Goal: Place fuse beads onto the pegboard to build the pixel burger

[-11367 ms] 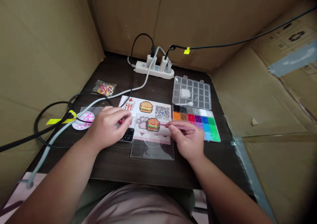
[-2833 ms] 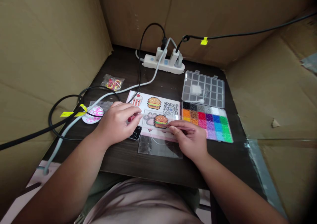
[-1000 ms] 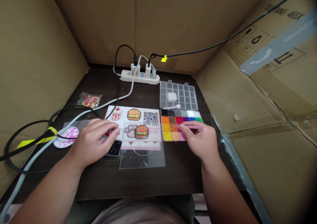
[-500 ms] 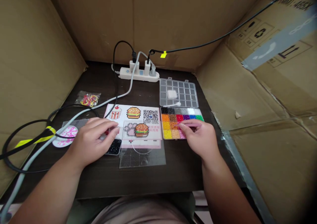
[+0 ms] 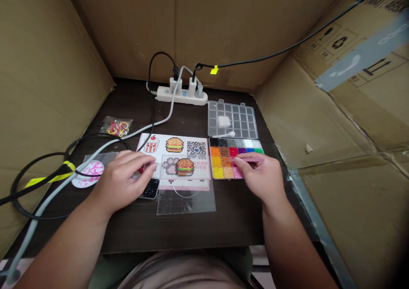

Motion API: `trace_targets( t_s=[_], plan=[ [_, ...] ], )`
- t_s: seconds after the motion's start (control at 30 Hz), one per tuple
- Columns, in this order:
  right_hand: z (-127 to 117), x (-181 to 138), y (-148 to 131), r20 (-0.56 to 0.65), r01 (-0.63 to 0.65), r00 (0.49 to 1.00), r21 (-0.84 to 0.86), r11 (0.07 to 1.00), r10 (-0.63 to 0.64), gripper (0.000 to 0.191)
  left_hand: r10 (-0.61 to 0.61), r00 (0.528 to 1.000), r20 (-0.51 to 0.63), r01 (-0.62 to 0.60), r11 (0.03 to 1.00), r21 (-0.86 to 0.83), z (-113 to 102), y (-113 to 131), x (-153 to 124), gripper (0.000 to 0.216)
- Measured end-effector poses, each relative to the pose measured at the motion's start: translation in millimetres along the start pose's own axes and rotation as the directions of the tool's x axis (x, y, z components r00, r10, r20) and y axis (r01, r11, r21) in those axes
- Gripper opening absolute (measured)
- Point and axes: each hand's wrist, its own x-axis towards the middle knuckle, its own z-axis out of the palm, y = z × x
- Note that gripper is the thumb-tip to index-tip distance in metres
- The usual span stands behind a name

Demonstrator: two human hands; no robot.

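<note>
My right hand (image 5: pixel 263 176) pinches pink tweezers (image 5: pixel 254 159), whose tips reach over the orange and red compartments of the bead box (image 5: pixel 229 179). My left hand (image 5: pixel 123 176) lies with loosely curled fingers, thumb and forefinger slightly apart, over the left edge of the printed pattern sheet (image 5: pixel 159 142). Just below its thumb is a small tray of black beads (image 5: pixel 151 189). Between the hands, a clear pegboard (image 5: pixel 204 201) overlaps the sheet and carries a burger made of beads (image 5: pixel 184 167). The tweezers' tips are too small to show any bead.
Behind the bead box lies its open clear lid (image 5: pixel 246 120), with a white block (image 5: pixel 224 121) and a white scoop (image 5: pixel 230 134). A power strip (image 5: pixel 182 96), looped cables (image 5: pixel 51 199), a bag of rings (image 5: pixel 118 127) and a pink-speckled oval (image 5: pixel 88 174) are farther left. Cardboard walls enclose the table.
The whole view has shifted slightly to the right. My hands keep nearly the same poses, and the tweezers still hover over the bead box.
</note>
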Motion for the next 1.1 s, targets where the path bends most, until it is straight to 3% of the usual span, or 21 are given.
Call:
trace_targets(
  t_s=[1.1],
  plan=[
    [0.4,-1.0,-1.8,0.042,-0.06,0.997,-0.027,0.998,0.061,0.022,0.002,1.0,0.006,-0.002,1.0,0.002,-0.8,-0.3,-0.6,0.008]
  ],
)
